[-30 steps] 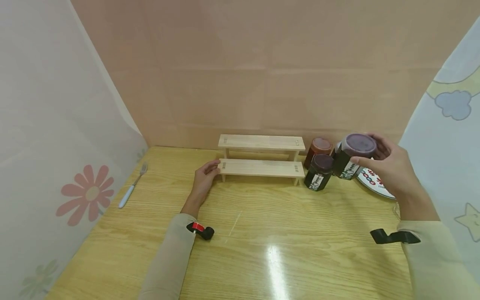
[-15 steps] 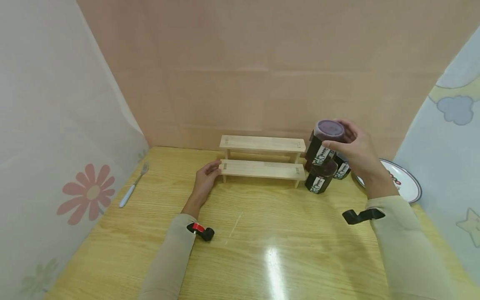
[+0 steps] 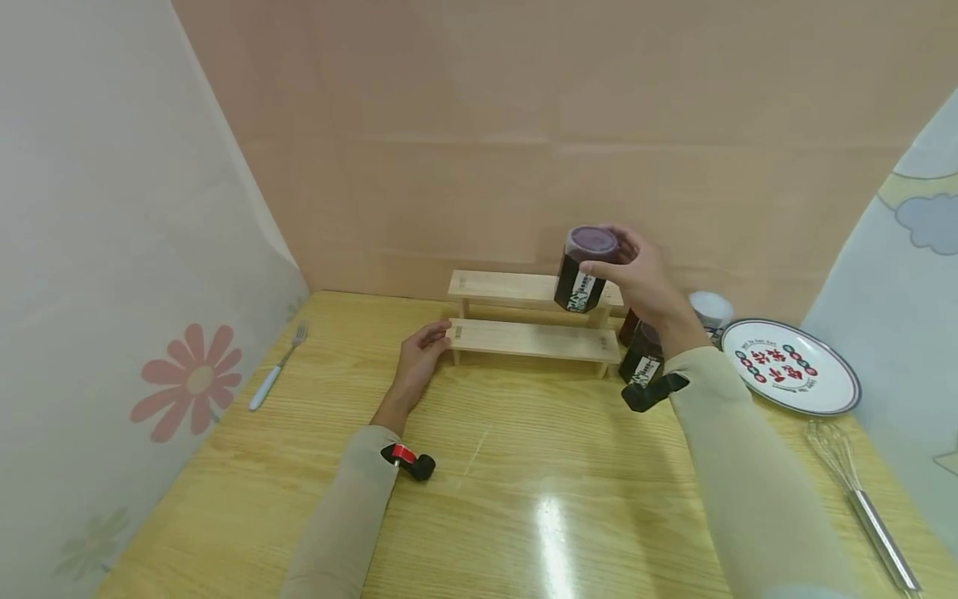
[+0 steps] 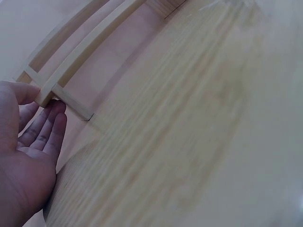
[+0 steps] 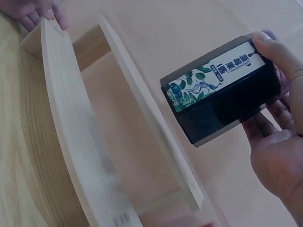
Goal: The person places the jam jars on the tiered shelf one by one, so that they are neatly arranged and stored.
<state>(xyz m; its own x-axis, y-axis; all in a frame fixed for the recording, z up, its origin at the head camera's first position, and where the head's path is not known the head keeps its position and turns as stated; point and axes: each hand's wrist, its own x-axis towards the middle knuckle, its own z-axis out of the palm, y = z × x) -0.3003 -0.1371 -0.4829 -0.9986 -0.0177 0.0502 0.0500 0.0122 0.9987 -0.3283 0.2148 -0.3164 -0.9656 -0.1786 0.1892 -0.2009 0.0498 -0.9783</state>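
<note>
My right hand (image 3: 645, 279) grips a dark blueberry jam jar (image 3: 580, 281) near its purple lid, in the air over the right end of a two-tier wooden display stand (image 3: 531, 339). In the right wrist view the jar (image 5: 213, 94) tilts beside the upper board, its white label showing, thumb on one side and fingers on the other. My left hand (image 3: 421, 358) holds the left end of the lower board. In the left wrist view, the thumb lies on top of that board (image 4: 85, 54) and the fingers are beneath it.
Right of the stand another dark jar (image 3: 642, 356) stands, partly covered by my right arm, with a reddish jar (image 3: 627, 327) behind. A white-topped container (image 3: 711, 308), an oval plate (image 3: 841, 383) and a whisk (image 3: 868, 512) lie further right. A fork (image 3: 277, 370) lies left.
My right hand has carried the jam jar leftward, from above the other jars to over the stand's right end. The plate and whisk have come into fuller view. My left hand keeps its hold.
</note>
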